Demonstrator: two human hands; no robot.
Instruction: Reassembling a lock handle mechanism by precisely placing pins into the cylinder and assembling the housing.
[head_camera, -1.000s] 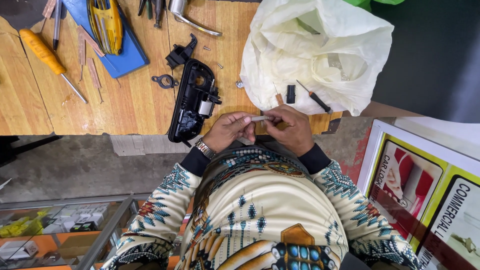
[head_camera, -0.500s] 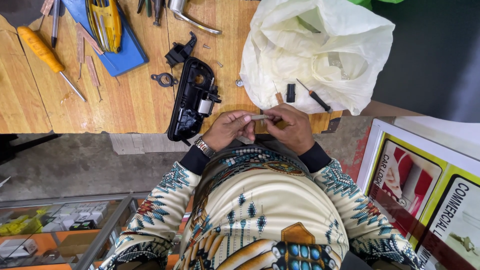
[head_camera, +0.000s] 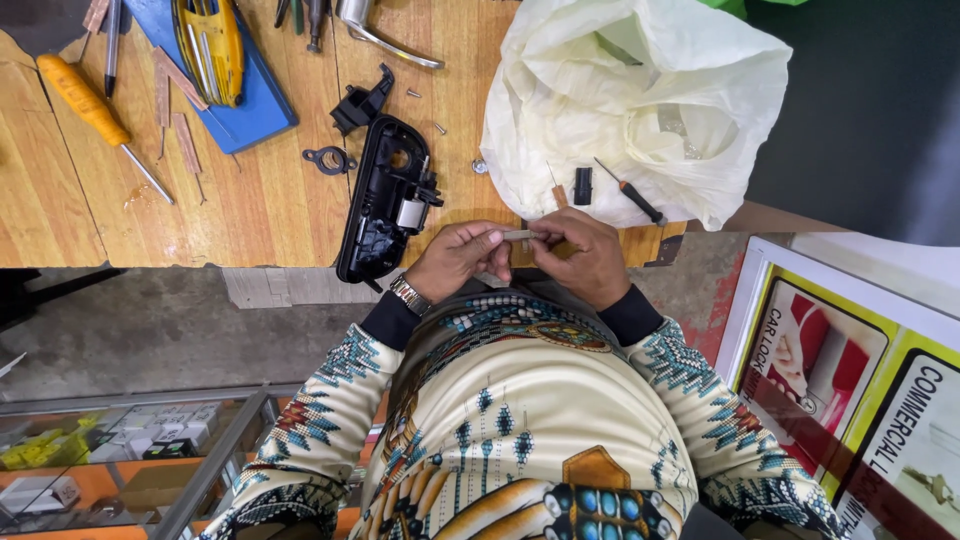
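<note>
both hands meet at the near edge of the wooden bench (head_camera: 270, 215), just in front of the person's patterned sweater. left hand (head_camera: 458, 258) and right hand (head_camera: 583, 255) each pinch one end of a small pale strip (head_camera: 519, 235), fingers closed narrow on it; strip lies roughly level between them. too small to tell what it is, maybe a thin metal or card piece. a metal watch (head_camera: 407, 293) sits on the left wrist.

just left of the left hand lies a black door-handle housing (head_camera: 385, 200), long side running away from the person, w/ a black ring gasket (head_camera: 329, 159) beside it and a few loose screws near its far end. further left: orange-handled screwdriver (head_camera: 95, 108), some thin brown strips, and a blue pad (head_camera: 235, 95) w/ a yellow tool (head_camera: 210, 45) on it. a chrome lever handle (head_camera: 380, 30) at the far edge. to the right, a crumpled white plastic bag (head_camera: 640, 100) w/ a small black-handled screwdriver (head_camera: 628, 190) at its near side.
</note>
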